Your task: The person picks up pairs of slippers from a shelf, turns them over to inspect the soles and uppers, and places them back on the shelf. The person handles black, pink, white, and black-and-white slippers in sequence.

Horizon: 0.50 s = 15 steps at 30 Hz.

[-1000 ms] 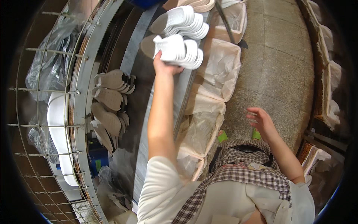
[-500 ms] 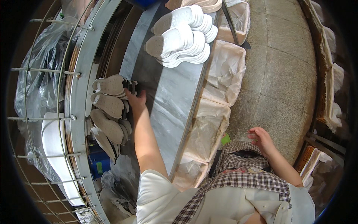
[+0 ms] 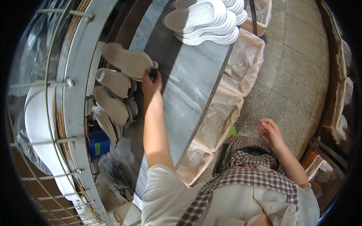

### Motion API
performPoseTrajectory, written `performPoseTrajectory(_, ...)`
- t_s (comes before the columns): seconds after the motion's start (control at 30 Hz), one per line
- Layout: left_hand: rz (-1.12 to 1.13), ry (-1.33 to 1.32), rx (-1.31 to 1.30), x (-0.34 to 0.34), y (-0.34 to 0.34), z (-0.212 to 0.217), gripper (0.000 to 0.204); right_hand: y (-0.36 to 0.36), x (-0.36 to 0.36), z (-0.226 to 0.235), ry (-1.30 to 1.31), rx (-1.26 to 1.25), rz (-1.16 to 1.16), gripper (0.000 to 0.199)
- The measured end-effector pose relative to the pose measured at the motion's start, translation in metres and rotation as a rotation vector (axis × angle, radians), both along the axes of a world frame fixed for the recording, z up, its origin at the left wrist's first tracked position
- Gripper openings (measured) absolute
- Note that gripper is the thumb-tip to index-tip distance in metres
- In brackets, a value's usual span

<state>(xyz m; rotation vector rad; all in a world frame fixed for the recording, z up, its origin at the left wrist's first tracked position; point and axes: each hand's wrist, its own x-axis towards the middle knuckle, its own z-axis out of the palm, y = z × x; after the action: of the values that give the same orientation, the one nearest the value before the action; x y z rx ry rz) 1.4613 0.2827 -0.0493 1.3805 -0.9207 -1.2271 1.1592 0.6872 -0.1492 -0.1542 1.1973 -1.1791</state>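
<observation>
My left hand (image 3: 152, 86) reaches over the grey marbled bench and is closed on the near end of a beige shoe sole (image 3: 127, 60). The sole lies across the top of others, and its edge by my fingers shows black and white parts. Just below it, more beige soles (image 3: 113, 103) lean in an overlapping row along the bench's left side. A stack of white shoe soles (image 3: 205, 22) lies at the far end. My right hand (image 3: 272, 132) hangs at the right in front of my checked apron, fingers loosely bent and apart, holding nothing.
Bins lined with pale plastic (image 3: 243, 62) run along the right edge of the marbled bench (image 3: 184, 96). A grey metal frame with wire mesh (image 3: 75, 98) borders the left. A blue box (image 3: 98, 143) and crumpled clear plastic (image 3: 113, 165) sit beside it. Lined baskets (image 3: 335, 109) stand across the aisle.
My left hand has closed on the top far sole of the leaning row and lifted it up and to the right. The view has shifted slightly. My right hand stays by the apron.
</observation>
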Motion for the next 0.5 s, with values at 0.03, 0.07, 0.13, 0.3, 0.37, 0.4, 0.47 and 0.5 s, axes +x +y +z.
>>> performPoseTrajectory(0.03, -0.031, 0.093, 0.004, -0.001, 0.031, 0.004, 0.04, -0.008, -0.002, 0.003, 0.033, -0.023, 0.036, 0.025)
performPoseTrajectory(0.07, 0.178, 0.606, 0.181, -0.008, 0.068, 0.005, 0.036, -0.017, -0.003, 0.007, 0.067, -0.046, 0.073, 0.027)
performPoseTrajectory(0.13, -0.012, 0.481, 0.159, -0.016, 0.158, 0.018, 0.039, -0.039, -0.002, 0.015, 0.154, -0.187, 0.204, 0.039)
performPoseTrajectory(0.3, -0.094, 0.384, 0.376, -0.057, 0.323, 0.056, 0.067, -0.098, 0.036, 0.035, -0.15, -0.287, 0.26, 0.061)
performPoseTrajectory(0.37, -0.191, 0.419, 0.379, -0.068, 0.359, 0.06, 0.073, -0.108, 0.056, 0.04, -0.504, -0.292, 0.233, 0.062)
performPoseTrajectory(0.4, -0.236, 0.457, 0.405, -0.072, 0.373, 0.059, 0.074, -0.108, 0.061, 0.041, -0.694, -0.326, 0.24, 0.06)
performPoseTrajectory(0.47, -0.273, 0.434, 0.364, -0.084, 0.398, 0.05, 0.076, -0.099, 0.062, 0.042, -0.9, -0.365, 0.231, 0.057)
performPoseTrajectory(0.5, -0.318, 0.426, 0.337, -0.085, 0.405, 0.046, 0.079, -0.091, 0.06, 0.043, -0.922, -0.366, 0.221, 0.056)
